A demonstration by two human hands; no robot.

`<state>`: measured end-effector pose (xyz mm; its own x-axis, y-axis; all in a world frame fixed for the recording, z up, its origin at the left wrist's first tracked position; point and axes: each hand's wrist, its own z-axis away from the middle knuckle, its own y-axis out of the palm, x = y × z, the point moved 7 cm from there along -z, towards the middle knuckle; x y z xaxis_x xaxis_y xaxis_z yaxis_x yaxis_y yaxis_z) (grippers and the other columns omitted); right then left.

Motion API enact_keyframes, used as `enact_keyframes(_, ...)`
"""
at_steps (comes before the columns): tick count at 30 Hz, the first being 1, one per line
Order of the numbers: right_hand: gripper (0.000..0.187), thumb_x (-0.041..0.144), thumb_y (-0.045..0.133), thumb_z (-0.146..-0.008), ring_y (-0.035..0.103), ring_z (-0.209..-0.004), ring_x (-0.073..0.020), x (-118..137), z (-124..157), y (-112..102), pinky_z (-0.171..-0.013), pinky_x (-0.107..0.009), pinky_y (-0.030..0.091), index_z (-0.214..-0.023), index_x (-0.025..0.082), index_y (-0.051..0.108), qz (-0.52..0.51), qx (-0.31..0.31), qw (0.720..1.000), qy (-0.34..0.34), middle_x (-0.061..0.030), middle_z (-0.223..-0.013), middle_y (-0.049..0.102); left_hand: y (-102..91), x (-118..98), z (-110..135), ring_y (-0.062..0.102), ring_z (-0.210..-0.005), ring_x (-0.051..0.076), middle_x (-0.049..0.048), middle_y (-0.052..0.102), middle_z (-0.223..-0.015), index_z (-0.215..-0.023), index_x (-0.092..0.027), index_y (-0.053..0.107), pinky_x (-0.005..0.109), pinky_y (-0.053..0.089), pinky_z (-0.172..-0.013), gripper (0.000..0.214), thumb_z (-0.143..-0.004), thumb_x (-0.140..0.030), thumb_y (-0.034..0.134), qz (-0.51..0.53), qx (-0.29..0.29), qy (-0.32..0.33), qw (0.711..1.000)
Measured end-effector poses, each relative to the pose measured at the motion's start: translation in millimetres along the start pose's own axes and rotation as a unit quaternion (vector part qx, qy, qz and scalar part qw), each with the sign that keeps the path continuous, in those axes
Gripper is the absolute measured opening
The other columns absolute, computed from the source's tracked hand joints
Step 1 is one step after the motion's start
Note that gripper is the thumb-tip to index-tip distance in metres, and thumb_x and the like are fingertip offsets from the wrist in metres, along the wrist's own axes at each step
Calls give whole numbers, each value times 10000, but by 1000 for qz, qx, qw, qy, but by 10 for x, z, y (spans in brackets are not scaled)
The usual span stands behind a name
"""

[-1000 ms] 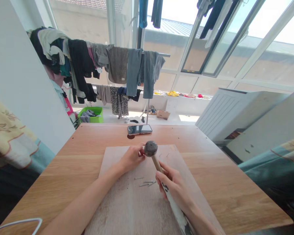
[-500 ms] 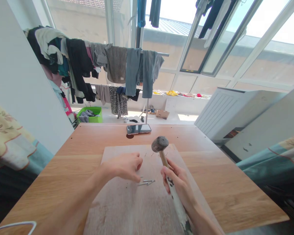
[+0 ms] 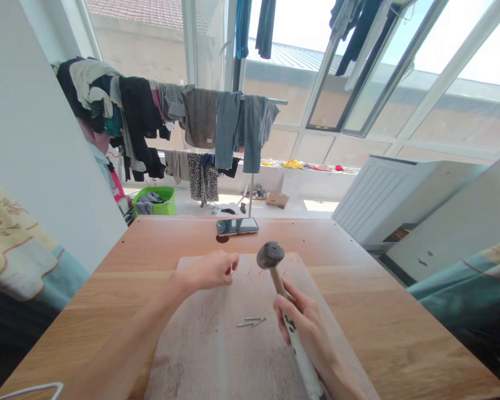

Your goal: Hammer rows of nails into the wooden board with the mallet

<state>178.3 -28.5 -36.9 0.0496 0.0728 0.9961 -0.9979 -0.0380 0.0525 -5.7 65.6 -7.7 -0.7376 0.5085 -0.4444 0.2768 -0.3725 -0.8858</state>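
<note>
My right hand (image 3: 304, 322) is wrapped round the wooden handle of a hammer (image 3: 270, 256), whose dark round head is raised over the far part of a pale grey board (image 3: 216, 355). My left hand (image 3: 210, 270) hovers over the board's far left part with thumb and fingertips pinched together; what they pinch, perhaps a nail, is too small to name. A few loose nails (image 3: 252, 321) lie on the board between my hands. Small nails stand in the board near the hammer head.
The board lies on a wooden table (image 3: 400, 328). A phone (image 3: 237, 226) rests at the table's far edge. A white cable (image 3: 29, 389) shows at the near left corner. Beyond are a laden clothes rack (image 3: 183, 116), a green basket (image 3: 156, 200) and white panels (image 3: 400, 189).
My left hand dipped to the loose nails, then lifted back toward the board's far part with fingers pinched. The hammer swung right and stays raised.
</note>
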Motion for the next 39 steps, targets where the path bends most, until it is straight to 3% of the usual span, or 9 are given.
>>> enact_keyframes(5, 566, 495, 679, -833, 449, -339, -54, 34, 4, -15, -329, -180, 363, -1264, 131, 651, 13, -14, 1000, 8, 66, -625, 549, 34, -9, -7, 595, -693, 155, 9, 694, -807, -824, -201, 676, 240, 371, -601, 121, -815, -132, 577, -6, -6, 24, 1000)
enact_keyframes(13, 570, 494, 677, -835, 431, -334, -53, -24, -23, -6, -324, -185, 357, -1276, 134, 636, 14, -6, 1000, 9, 73, -630, 531, -4, -76, -25, 629, -774, 175, 42, 696, -860, -775, -176, 701, 252, 433, -685, 155, -812, -71, 592, -61, -52, 67, 995)
enact_keyframes(17, 575, 498, 672, -840, 439, -339, -62, 4, -7, 12, -333, -188, 353, -1284, 133, 634, 30, -9, 999, -6, 75, -606, 523, 55, -27, -75, 640, -772, 162, 39, 714, -846, -825, -172, 740, 250, 462, -729, 202, -834, -72, 565, 36, -107, 103, 988)
enact_keyframes(21, 520, 475, 671, -852, 432, -334, -58, 126, 8, 92, -332, -181, 353, -1251, 143, 647, 36, 10, 999, -12, 80, -595, 514, 191, 172, -139, 630, -725, 142, 26, 725, -813, -908, -159, 763, 237, 487, -710, 185, -824, -137, 600, 197, -154, 89, 964)
enact_keyframes(24, 433, 462, 673, -846, 433, -330, -51, 258, -4, 194, -324, -176, 351, -1138, 141, 691, 27, 24, 999, 1, 70, -609, 529, 262, 277, -140, 613, -701, 134, 23, 715, -777, -934, -142, 763, 233, 486, -681, 195, -816, -174, 612, 262, -168, 75, 947)
enact_keyframes(27, 399, 452, 653, -855, 439, -335, -40, 299, -37, 305, -323, -162, 351, -1103, 142, 700, 3, 32, 999, 12, 57, -640, 553, 267, 320, -118, 604, -675, 124, 8, 703, -768, -1035, -142, 735, 231, 487, -665, 269, -787, -185, 642, 290, -172, 63, 939)
enact_keyframes(31, 533, 449, 673, -829, 419, -310, -43, 161, -76, 357, -306, -162, 357, -1261, 138, 648, -10, 11, 1000, -7, 88, -586, 508, 265, 322, -118, 595, -658, 114, -7, 701, -774, -1084, -153, 704, 229, 489, -655, 335, -752, -174, 661, 303, -156, 62, 938)
enact_keyframes(39, 509, 434, 648, -847, 438, -311, -46, 96, -24, 414, -302, -168, 337, -1260, 137, 667, -25, 53, 998, -13, 84, -603, 507, 210, 264, -101, 562, -641, 114, -29, 636, -708, -874, -152, 657, 226, 450, -627, 134, -747, -192, 638, 280, -173, 58, 942)
